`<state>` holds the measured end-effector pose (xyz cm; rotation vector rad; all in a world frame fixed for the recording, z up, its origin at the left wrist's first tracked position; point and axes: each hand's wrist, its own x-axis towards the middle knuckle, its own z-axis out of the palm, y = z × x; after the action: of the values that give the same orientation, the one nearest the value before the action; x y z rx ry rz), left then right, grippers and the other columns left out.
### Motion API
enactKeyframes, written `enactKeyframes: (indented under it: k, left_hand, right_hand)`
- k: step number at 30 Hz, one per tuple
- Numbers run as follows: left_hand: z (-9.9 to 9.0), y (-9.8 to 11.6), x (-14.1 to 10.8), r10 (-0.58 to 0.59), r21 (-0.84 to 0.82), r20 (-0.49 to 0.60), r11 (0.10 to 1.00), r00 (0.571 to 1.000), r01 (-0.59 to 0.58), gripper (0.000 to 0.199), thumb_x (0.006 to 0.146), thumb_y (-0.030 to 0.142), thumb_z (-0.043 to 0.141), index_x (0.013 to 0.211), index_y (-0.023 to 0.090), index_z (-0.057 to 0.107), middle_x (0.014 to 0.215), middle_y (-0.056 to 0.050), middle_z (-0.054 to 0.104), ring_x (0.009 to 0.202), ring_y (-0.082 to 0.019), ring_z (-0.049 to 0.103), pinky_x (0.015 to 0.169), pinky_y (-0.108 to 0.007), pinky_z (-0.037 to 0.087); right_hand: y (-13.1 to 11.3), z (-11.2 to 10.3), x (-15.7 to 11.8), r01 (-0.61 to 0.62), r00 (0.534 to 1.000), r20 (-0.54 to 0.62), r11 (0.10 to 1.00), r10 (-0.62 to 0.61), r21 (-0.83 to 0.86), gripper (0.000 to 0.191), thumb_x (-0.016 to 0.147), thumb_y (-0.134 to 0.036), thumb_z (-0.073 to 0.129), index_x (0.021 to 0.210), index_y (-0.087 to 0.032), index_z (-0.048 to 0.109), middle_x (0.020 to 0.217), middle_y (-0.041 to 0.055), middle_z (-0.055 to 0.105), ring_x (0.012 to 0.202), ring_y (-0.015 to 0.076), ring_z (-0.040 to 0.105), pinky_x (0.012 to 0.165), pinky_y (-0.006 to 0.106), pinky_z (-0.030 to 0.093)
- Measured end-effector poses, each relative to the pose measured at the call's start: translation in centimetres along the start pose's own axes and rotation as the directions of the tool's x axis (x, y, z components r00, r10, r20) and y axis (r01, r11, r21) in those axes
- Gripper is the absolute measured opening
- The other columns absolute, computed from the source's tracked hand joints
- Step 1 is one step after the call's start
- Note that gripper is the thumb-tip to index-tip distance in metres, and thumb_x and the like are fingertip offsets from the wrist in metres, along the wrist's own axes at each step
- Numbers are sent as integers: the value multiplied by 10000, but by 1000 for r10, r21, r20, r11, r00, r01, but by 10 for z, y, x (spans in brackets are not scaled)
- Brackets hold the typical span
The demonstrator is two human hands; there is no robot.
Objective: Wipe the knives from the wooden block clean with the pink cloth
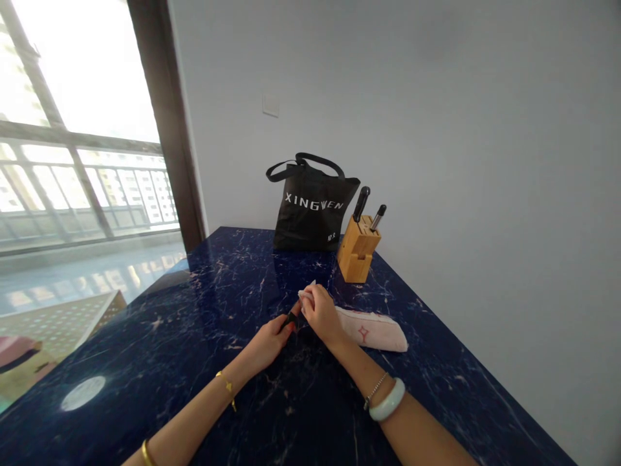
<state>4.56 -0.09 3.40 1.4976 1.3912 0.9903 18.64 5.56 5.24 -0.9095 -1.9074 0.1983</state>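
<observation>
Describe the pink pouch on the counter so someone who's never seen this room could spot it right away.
Start at the dark blue marble-look counter, where a black XINGWEN tote bag stands by the wall. Come forward past the wooden knife block to the person's right hand. The pale pink fabric pouch lies beside that hand, set apart by a small red star-like mark.

My table is dark blue stone [204, 304]. A black bag [310, 210], a knife block [358, 249] and a pink pouch [371, 330] sit on it.
</observation>
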Motion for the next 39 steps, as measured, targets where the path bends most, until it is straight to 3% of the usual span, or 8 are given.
enactKeyframes:
  k: [3,6,12,18,22,25,29,39]
  left_hand:
    - [1,-2,-1,-2,0,49,1000,999,2,390,746,523,408,791,157,537,428,81,347,364,-67,311,354,-194,207]
    - [1,-1,-1,-36,-105,68,994,997,43,467,775,567,308,884,163,516,423,95,327,307,-54,265,308,-177,177]
    - [-1,3,0,32,-250,-39,967,999,-41,372,759,529,408,903,187,399,456,110,389,281,-56,351,268,-156,289]
    - [2,-1,1,30,-216,-68,975,997,-44,323,750,466,474,861,218,300,488,112,461,240,-59,386,224,-141,282]
    - [4,0,-3,25,-135,-53,990,998,-32,306,748,412,491,848,226,270,479,93,509,261,-87,442,242,-157,326]
    - [3,2,-6,47,-48,-67,998,997,-50,264,762,394,462,847,225,278,465,92,509,243,-74,403,234,-143,284]
    - [2,2,-7,77,48,-75,996,994,-73,246,775,414,429,858,222,301,447,95,490,236,-69,366,233,-139,231]
    - [2,-1,-5,94,75,-128,994,987,-85,226,788,408,409,869,227,302,461,91,484,252,-70,344,263,-152,231]
  right_hand:
    - [18,-4,8,-89,989,-116,996,88,-3,99,819,-215,405,805,-181,497,788,47,540,776,164,510,740,293,399]
    - [29,-9,12,-164,968,-189,986,168,35,133,823,-266,405,819,-175,502,769,44,549,747,163,521,703,288,410]
    - [22,-16,7,-206,935,-274,974,224,96,162,822,-287,405,876,-167,501,783,41,550,729,158,523,676,280,416]
    - [-9,-11,-1,11,998,-67,993,-3,117,106,824,-196,415,878,-187,506,867,44,544,859,153,499,797,289,397]
    - [-22,0,-7,129,984,111,987,-139,95,143,806,-139,438,906,-193,525,882,42,542,886,153,479,821,293,391]
    - [-22,4,-7,128,976,169,990,-136,61,146,804,-130,440,888,-197,538,862,41,537,880,159,480,806,294,395]
    - [-19,5,-4,55,990,128,998,-57,20,131,808,-134,434,859,-193,539,846,38,524,856,158,487,794,291,390]
    - [-21,-1,-10,76,979,184,996,-84,50,112,795,-121,446,810,-191,532,807,27,523,830,149,492,776,273,390]
